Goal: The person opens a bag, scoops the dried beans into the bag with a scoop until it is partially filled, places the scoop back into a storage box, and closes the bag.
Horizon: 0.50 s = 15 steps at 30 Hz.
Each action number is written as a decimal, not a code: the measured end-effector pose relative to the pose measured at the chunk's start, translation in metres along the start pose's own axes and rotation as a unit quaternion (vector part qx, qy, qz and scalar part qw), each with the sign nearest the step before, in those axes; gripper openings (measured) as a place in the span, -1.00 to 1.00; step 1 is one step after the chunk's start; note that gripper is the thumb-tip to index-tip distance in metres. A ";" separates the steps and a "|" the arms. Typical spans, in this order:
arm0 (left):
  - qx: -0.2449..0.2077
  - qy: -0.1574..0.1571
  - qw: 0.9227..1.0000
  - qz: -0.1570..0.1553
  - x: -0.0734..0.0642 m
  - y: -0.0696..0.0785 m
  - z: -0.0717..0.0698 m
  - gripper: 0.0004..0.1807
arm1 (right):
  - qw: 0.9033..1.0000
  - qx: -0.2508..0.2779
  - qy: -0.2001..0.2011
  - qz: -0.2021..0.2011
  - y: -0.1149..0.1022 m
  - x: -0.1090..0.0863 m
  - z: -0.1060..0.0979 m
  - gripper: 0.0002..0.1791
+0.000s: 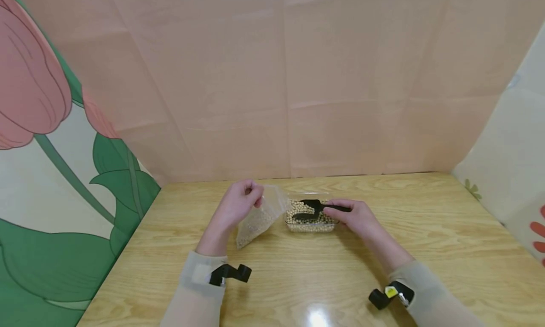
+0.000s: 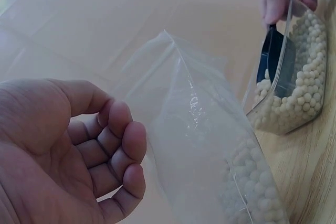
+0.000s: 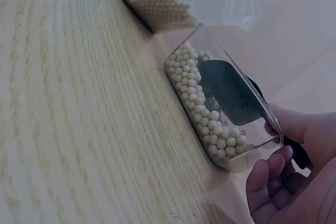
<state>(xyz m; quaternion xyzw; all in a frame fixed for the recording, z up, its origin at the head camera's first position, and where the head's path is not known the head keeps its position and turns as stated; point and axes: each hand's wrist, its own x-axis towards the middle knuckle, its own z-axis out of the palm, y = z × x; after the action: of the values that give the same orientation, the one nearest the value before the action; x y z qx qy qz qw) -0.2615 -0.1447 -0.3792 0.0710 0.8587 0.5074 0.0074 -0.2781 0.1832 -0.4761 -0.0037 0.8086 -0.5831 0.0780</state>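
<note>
My left hand [image 1: 241,203] pinches the upper edge of a clear plastic bag [image 2: 197,93] between thumb and fingertips. Cream-coloured round beads [image 2: 257,187] fill the lower part of the bag, whose bottom hangs down close to the table. To its right, a clear rectangular plastic box [image 3: 218,40] holds more of the same beads [image 1: 295,207]. My right hand [image 1: 356,216] grips the handle of a small black scoop [image 1: 312,204] at the box's right side. The scoop's blade [image 2: 269,56] is inside the box, against the beads.
Everything is over a wood-grain table [image 1: 276,279]. A plain pinkish cloth [image 1: 272,90] hangs along its back edge. On the left hangs a sheet printed with tulips [image 1: 30,76], and a pale patterned sheet [image 1: 515,142] is on the right.
</note>
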 end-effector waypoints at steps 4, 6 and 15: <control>-0.001 0.000 1.000 -0.002 0.000 0.000 0.000 -0.68 | 1.000 0.023 0.002 0.010 0.001 -0.001 -0.001 -0.43; -0.002 -0.001 1.000 -0.001 0.000 0.000 0.000 -0.67 | 0.999 0.031 0.000 0.013 0.001 -0.002 -0.001 -0.41; -0.003 -0.001 1.000 0.000 0.000 -0.001 0.000 -0.67 | 0.997 0.071 -0.001 0.020 0.002 0.000 -0.004 -0.37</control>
<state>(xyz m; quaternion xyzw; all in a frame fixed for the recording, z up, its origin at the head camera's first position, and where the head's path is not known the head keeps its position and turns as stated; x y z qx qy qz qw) -0.2616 -0.1453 -0.3800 0.0717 0.8573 0.5097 0.0087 -0.2783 0.1880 -0.4764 0.0178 0.7650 -0.6373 0.0907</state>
